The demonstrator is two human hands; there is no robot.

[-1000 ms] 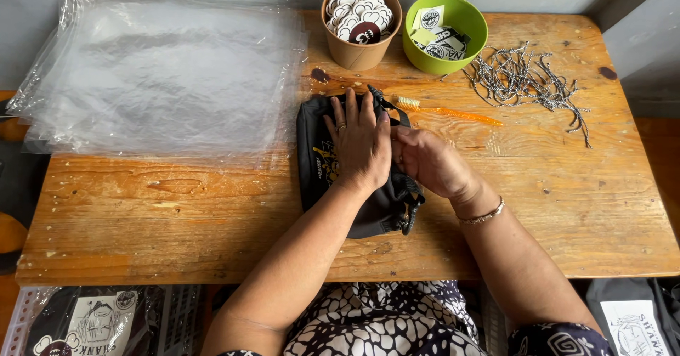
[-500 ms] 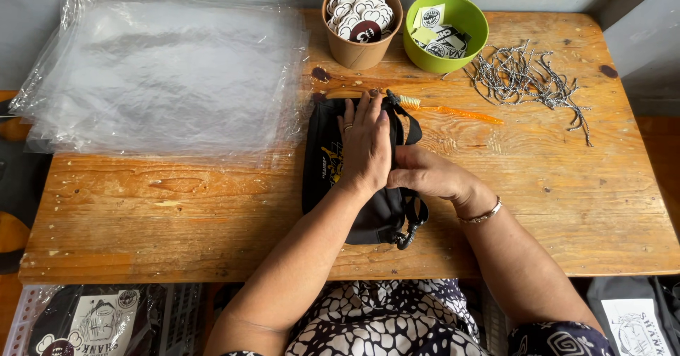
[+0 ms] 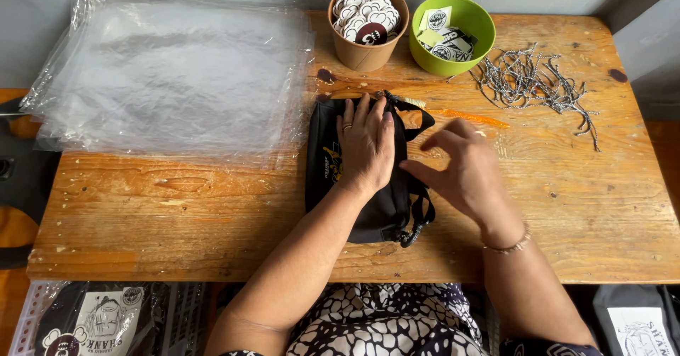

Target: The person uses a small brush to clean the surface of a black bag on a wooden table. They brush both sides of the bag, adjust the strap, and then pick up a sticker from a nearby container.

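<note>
Lifting off the pouch (image 3: 361, 179) since a moment ago, right hand (image 3: 464, 168) now hovering open just beside it. Pressing flat on the pouch, left hand (image 3: 365, 143) open, pinning it to the counter (image 3: 212, 214). Looking soft, light, floppy; probably best gripped by the strap (image 3: 421, 211) near the right hand.

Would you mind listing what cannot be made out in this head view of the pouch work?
- Black pouch: most of its yellow print lies hidden under the left hand.
- Orange brush: its bristle end is covered by the pouch strap.
- Right hand: motion-blurred fingers, so no grip can be told.
- Packaged items: cut off by the bottom edge.
</note>
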